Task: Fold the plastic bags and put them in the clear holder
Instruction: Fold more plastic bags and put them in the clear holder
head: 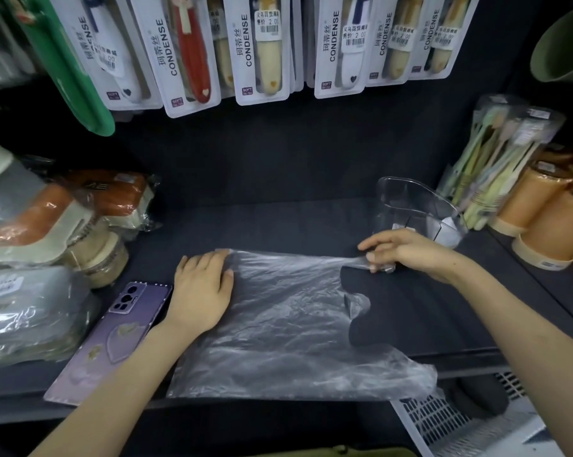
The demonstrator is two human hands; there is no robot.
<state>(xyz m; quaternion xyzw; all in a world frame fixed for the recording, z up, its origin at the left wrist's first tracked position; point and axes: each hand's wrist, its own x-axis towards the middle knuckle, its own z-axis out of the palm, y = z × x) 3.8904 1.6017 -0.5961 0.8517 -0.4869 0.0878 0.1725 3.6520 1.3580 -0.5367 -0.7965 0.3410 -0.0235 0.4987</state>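
Left hand flat, fingers straight, pressing plastic bag; right hand grip pinching bag handle.

You have two hands in view, left hand and right hand, one plastic bag, one clear holder, one purple phone, one clear pack of pastel toothbrushes, and six front CONDENSE toothbrush cards hanging above, with more tucked behind that you cannot count.

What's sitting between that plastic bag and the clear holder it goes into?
Nothing visible except the person's own right hand, which pinches a handle of the plastic bag just in front of the clear holder. No other item lies between them.
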